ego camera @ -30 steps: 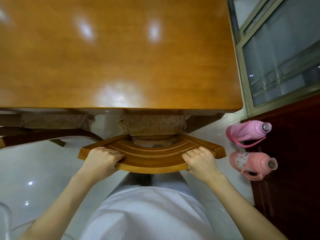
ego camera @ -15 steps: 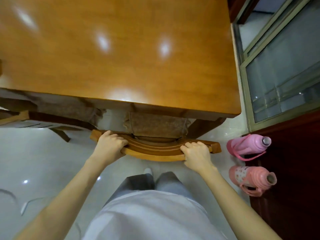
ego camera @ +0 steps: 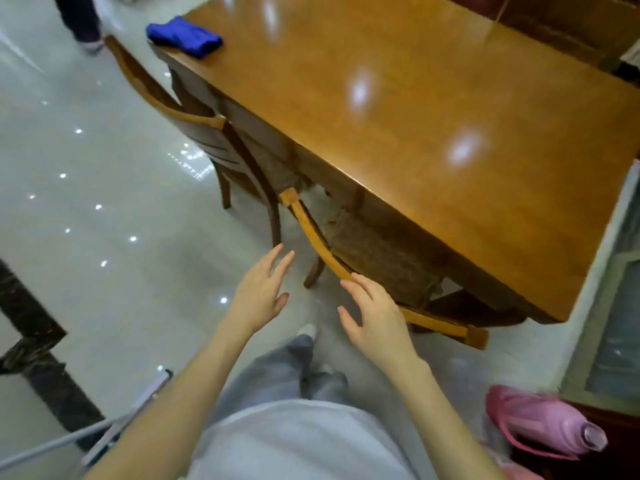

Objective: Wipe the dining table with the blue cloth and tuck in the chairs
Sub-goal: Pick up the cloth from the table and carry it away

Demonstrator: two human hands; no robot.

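The wooden dining table [ego camera: 433, 109] fills the upper right of the head view. A crumpled blue cloth [ego camera: 183, 36] lies on its far left corner. The near chair [ego camera: 311, 233] is pushed under the table, its curved top rail showing along the table's edge. My right hand [ego camera: 375, 315] hovers with straight fingers over that rail, fingertips at or just above it. To the left of the chair, over the floor, my left hand [ego camera: 261, 289] is spread and holds nothing. A second chair [ego camera: 194, 123] stands further along the same side, partly under the table.
A pink flask [ego camera: 540, 424] stands on a dark cabinet at the lower right. A window frame [ego camera: 609, 306] lies close to the table's right end. A person's legs [ego camera: 81, 19] are at the top left. Metal tubing [ego camera: 104, 427] is at the lower left on the glossy tiled floor.
Both hands have let go of the near chair's top rail and opened. The view has swung left, bringing the second chair and the blue cloth into sight.
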